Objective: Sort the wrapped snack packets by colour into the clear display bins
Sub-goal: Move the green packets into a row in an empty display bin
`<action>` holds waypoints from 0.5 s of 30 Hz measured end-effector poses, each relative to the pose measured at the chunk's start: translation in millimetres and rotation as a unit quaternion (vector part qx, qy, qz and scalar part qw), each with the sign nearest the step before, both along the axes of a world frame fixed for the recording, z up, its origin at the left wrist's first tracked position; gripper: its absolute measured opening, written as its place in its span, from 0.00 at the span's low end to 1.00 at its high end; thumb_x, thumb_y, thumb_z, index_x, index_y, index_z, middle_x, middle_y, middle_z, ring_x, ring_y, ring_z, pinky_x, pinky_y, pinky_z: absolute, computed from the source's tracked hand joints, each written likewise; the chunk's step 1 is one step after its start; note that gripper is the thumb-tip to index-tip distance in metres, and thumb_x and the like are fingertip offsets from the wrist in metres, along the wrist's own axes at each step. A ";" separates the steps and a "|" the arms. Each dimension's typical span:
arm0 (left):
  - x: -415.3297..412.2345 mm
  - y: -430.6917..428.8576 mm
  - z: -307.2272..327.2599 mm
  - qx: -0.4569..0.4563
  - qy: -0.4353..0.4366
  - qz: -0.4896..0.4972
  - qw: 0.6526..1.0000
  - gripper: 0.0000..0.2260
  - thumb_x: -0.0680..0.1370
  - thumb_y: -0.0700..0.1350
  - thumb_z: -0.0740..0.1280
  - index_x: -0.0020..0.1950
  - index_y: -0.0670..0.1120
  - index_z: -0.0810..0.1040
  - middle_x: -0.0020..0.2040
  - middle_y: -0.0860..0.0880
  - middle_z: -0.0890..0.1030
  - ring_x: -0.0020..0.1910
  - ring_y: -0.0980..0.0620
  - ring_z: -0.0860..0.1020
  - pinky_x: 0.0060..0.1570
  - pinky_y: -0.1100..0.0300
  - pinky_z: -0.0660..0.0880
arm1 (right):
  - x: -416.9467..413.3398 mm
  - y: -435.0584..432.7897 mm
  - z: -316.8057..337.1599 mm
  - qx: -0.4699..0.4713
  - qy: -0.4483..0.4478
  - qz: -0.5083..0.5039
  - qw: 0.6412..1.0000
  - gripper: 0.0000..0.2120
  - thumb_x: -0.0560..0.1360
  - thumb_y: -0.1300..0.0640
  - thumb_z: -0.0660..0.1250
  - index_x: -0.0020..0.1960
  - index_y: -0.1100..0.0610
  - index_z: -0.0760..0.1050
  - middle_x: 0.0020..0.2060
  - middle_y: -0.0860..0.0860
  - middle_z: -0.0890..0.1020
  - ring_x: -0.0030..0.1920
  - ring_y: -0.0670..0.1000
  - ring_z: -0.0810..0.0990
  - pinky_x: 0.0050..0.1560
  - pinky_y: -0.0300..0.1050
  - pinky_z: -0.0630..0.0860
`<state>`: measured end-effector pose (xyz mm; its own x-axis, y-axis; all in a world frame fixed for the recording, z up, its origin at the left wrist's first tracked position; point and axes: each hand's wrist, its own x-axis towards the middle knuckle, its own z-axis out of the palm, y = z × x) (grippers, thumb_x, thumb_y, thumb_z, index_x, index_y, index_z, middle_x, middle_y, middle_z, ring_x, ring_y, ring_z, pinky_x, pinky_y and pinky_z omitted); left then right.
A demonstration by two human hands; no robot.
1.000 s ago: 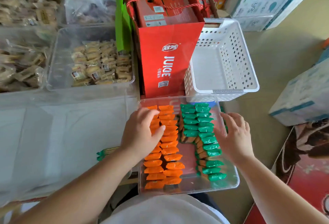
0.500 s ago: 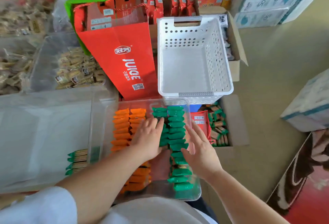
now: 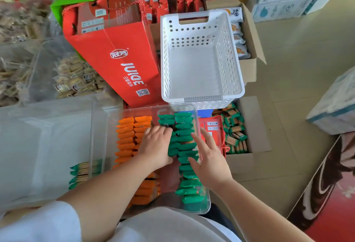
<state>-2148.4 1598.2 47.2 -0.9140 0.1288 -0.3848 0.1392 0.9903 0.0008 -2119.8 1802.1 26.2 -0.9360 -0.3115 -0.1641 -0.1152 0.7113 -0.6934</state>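
A clear display bin (image 3: 199, 210) sits in front of me, holding rows of orange packets (image 3: 124, 138) on its left and rows of green packets (image 3: 184, 126) on its right. My left hand (image 3: 156, 145) lies flat in the middle of the bin, its fingers on the inner green row and over the orange rows' edge. My right hand (image 3: 209, 161) is spread with straight fingers on the outer green row near the bin's right wall. Neither hand grips a packet.
A larger clear bin (image 3: 48, 145) to the left holds a few green-ended packets (image 3: 82, 172). Behind stand a red juice bag (image 3: 123, 65) and a white perforated basket (image 3: 199, 57). A cardboard box (image 3: 251, 126) on the right holds more green packets (image 3: 234, 134).
My left hand has shifted from the orange rows rightward to the green rows. My right hand moved in from outside the bin's right side onto the green packets. The camera view panned right.
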 end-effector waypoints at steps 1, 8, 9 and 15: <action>1.2 -1.4 3.0 0.011 0.008 0.002 1.000 0.41 0.64 0.62 0.74 0.72 0.50 0.65 0.66 0.52 0.72 0.67 0.48 0.68 0.69 0.52 0.61 | 0.0 -0.4 1.0 0.008 -0.004 0.000 1.000 0.34 0.77 0.50 0.69 0.78 0.41 0.58 0.80 0.42 0.51 0.74 0.48 0.66 0.60 0.45 0.77; 9.1 -5.9 40.7 0.102 0.068 0.043 0.992 0.37 0.63 0.57 0.75 0.69 0.51 0.68 0.63 0.52 0.74 0.62 0.48 0.72 0.63 0.52 0.68 | -0.8 -2.5 8.5 0.016 -0.027 0.004 0.999 0.34 0.78 0.47 0.68 0.79 0.43 0.56 0.78 0.46 0.56 0.74 0.51 0.66 0.62 0.48 0.76; 12.5 -9.2 48.0 0.119 0.079 0.058 0.988 0.37 0.63 0.57 0.75 0.69 0.50 0.69 0.62 0.51 0.74 0.61 0.48 0.73 0.63 0.52 0.69 | -0.8 -2.8 9.7 0.019 -0.028 0.006 0.999 0.34 0.78 0.47 0.68 0.79 0.43 0.56 0.78 0.47 0.57 0.74 0.51 0.65 0.63 0.49 0.76; 45.8 -49.4 94.4 0.270 0.140 0.179 0.936 0.35 0.59 0.54 0.80 0.62 0.54 0.71 0.54 0.56 0.74 0.52 0.53 0.74 0.52 0.57 0.73 | -3.9 -6.6 18.9 0.071 -0.043 0.013 0.996 0.34 0.77 0.44 0.69 0.79 0.45 0.59 0.78 0.50 0.57 0.75 0.55 0.64 0.66 0.51 0.72</action>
<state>-2102.6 1548.7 141.6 -0.9910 -0.0980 -0.0914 -0.1316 0.8389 0.5281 -2123.7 1795.5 45.1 -0.9082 -0.3042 -0.2875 -0.0803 0.8007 -0.5936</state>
